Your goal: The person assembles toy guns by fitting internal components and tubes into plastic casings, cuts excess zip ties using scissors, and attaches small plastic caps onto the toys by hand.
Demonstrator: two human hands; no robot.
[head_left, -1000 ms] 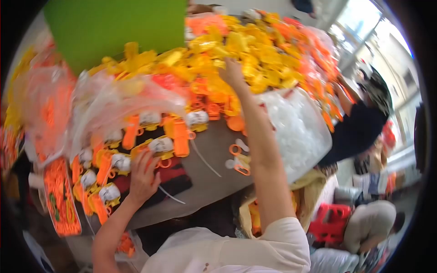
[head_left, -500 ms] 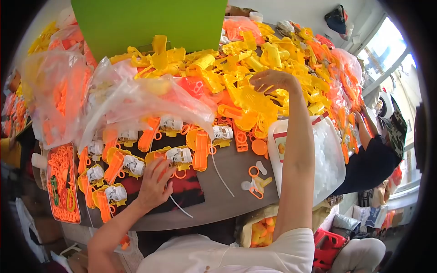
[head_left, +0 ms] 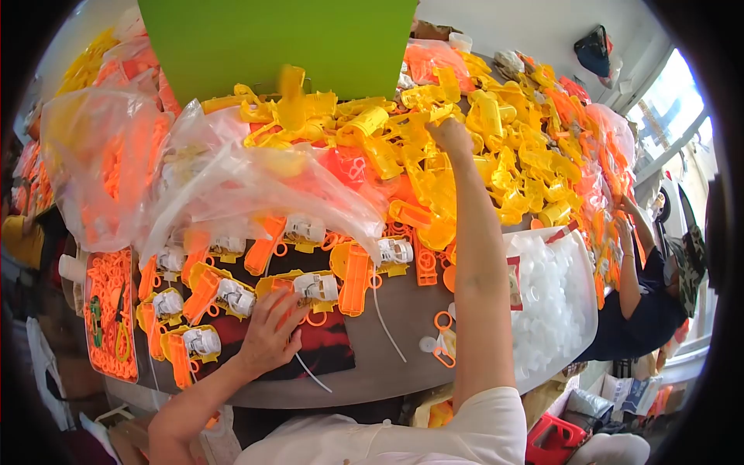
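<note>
My left hand (head_left: 271, 333) lies at the near edge of an assembly made of a yellow shell, an orange part and a white mechanism (head_left: 316, 287). Its fingers are spread over the orange side, thumb apart. Several similar yellow-orange assemblies (head_left: 203, 341) sit around it in rows. Stretched far forward, my right hand (head_left: 452, 138) is in the heap of yellow plastic parts (head_left: 496, 174). Its fingers are curled closed on a yellow part, mostly hidden by the hand. A thin clear tube (head_left: 312, 375) sticks out close to my left hand.
A white tub (head_left: 585, 310) of translucent pieces stands right of my right forearm. Left is a tray of orange rings (head_left: 108, 353). Clear plastic bags (head_left: 263, 174) cover the middle back, before a green panel (head_left: 279, 46). Another person's arm (head_left: 632, 256) reaches in at the right.
My right hand has moved forward and left over the yellow heap, and its loose fingers have closed. My left hand stays at the same assembly. The view has shifted slightly.
</note>
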